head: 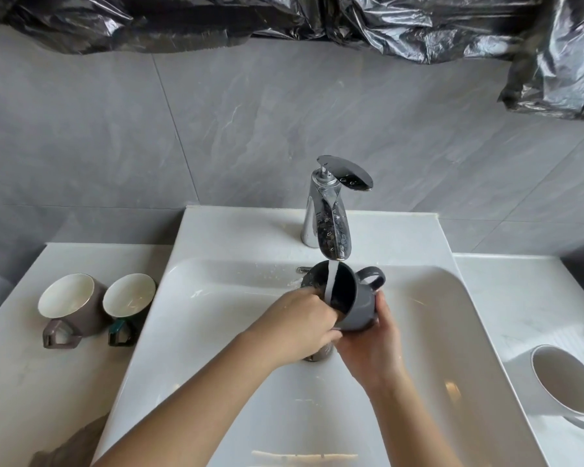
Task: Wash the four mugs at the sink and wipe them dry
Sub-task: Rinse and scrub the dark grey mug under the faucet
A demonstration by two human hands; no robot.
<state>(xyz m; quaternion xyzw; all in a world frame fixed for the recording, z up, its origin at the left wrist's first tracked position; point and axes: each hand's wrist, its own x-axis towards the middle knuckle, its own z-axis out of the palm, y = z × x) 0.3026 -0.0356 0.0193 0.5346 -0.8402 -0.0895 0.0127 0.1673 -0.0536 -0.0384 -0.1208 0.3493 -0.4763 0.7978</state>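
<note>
Four mugs are here. One dark grey mug [358,308] is in both hands, over the white sink [425,332]. The right hand [368,348] holds the mug from under, with its fingers curled round the bottom. The left hand [302,325] grips the rim, and its fingers go down inside the mug. The two hands touch each other at the mug. The mug is tipped, with its mouth turned up toward the left hand and its handle pointing away from both hands.

Just above the hands is a shiny tap [331,214]. Water [331,284] runs from it straight into the mug.

Well to the left of the hands, a brown mug [71,305] and a mug with a green handle [129,303] sit close side by side on the counter [21,392]. Well to the right of the hands, a white mug [560,382] sits on the counter too.

Black plastic [284,21] hangs on the grey wall, high above the hands.
</note>
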